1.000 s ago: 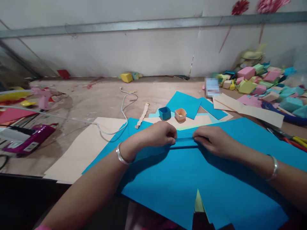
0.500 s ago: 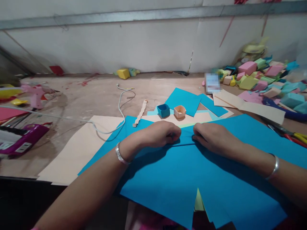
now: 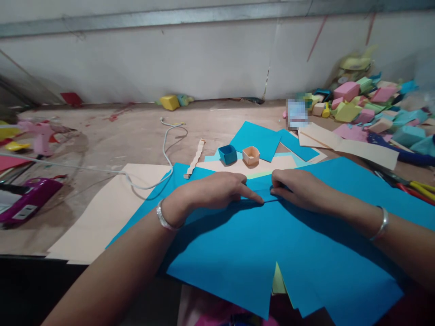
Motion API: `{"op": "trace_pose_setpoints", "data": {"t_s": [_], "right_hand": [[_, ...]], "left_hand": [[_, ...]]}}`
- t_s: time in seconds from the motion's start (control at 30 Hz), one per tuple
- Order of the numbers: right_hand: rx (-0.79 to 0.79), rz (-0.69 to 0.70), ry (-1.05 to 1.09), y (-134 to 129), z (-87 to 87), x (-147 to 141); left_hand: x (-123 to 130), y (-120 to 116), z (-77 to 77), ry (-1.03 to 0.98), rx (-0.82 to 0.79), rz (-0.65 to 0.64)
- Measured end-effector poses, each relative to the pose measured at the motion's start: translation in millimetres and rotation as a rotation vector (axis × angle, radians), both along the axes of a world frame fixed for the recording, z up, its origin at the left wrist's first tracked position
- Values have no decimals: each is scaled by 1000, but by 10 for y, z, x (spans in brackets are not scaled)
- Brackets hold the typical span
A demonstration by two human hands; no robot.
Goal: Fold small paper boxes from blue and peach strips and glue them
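A large blue paper sheet (image 3: 272,244) lies across the near table, notched at its front edge. A narrow blue strip (image 3: 260,195) lies on it between my hands. My left hand (image 3: 231,188) has its index finger stretched out onto the strip's near edge, the other fingers curled. My right hand (image 3: 292,185) pinches at the right part of the strip with thumb and curled fingers. Just behind stand a small blue paper box (image 3: 227,155) and a small peach paper box (image 3: 250,155).
A white cable (image 3: 166,149) curves over peach sheets (image 3: 91,222) at left. A purple device (image 3: 30,201) and pink glue gun (image 3: 37,133) lie far left. Colourful paper boxes (image 3: 346,111) heap at back right, with yellow-handled pliers (image 3: 421,188) nearer.
My left index finger has stretched out to the right along the strip's near edge; before, those fingers were curled. My right hand stays pinched. The whole view has shifted slightly.
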State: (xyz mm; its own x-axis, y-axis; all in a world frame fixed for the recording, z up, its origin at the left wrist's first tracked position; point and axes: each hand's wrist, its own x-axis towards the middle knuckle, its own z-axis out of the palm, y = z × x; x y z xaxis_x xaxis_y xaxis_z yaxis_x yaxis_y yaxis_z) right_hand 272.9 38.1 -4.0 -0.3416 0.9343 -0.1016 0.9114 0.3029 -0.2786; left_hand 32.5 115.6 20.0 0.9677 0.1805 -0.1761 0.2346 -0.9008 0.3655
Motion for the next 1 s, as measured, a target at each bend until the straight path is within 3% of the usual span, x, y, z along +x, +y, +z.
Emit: {"op": "trace_pose_setpoints", "data": {"t_s": [0.07,0.13,0.27,0.4,0.63,0.9,1.0], "right_hand": [[34,21,12,9,-15,16],[166,115,15,25,-37,48],[568,481,42,66,-90,135],[598,724,73,93,-111,168],[517,731,-51,19,-13,191],[582,658,-271,-277,-29,604],[556,597,-259,-345,8,710]], "left_hand": [[13,-17,-3,14,25,4],[20,-20,-12,21,14,13],[17,12,-41,-5,-74,70],[17,39,-52,-14,-163,134],[40,12,11,-6,-161,134],[44,-8,35,12,-113,144],[45,1,33,14,-109,134]]}}
